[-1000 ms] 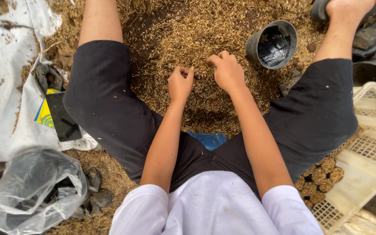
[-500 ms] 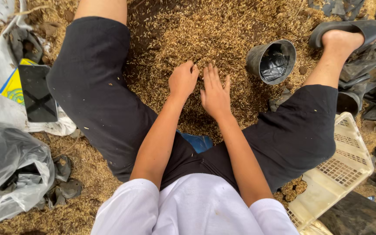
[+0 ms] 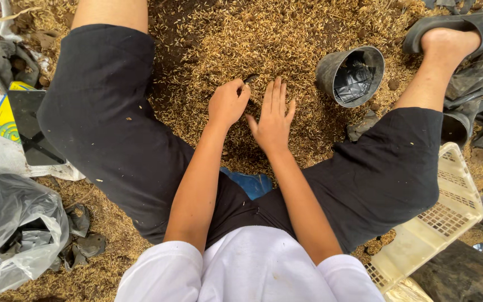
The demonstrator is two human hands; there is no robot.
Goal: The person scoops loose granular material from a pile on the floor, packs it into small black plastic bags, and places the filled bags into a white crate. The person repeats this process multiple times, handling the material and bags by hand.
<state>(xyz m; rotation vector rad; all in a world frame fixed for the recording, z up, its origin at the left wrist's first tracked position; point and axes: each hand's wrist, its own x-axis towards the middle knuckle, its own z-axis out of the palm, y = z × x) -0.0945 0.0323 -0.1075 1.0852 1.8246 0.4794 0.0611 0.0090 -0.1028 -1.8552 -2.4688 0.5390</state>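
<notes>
Resting on the husk heap (image 3: pixel 208 39) between the spread legs, both hands sit side by side much as half a second ago, though the right hand (image 3: pixel 273 118) now lies flatter with its fingers spread and empty. The left hand (image 3: pixel 228 103) is curled loosely, its fingertips pinching a small dark scrap (image 3: pixel 251 78) just beyond the knuckles. The husks are dry, golden-brown, and mixed with dark soil directly under and beyond both hands. A black pot (image 3: pixel 350 75) lies tipped on its side near the right hand, a crumpled dark bag inside.
</notes>
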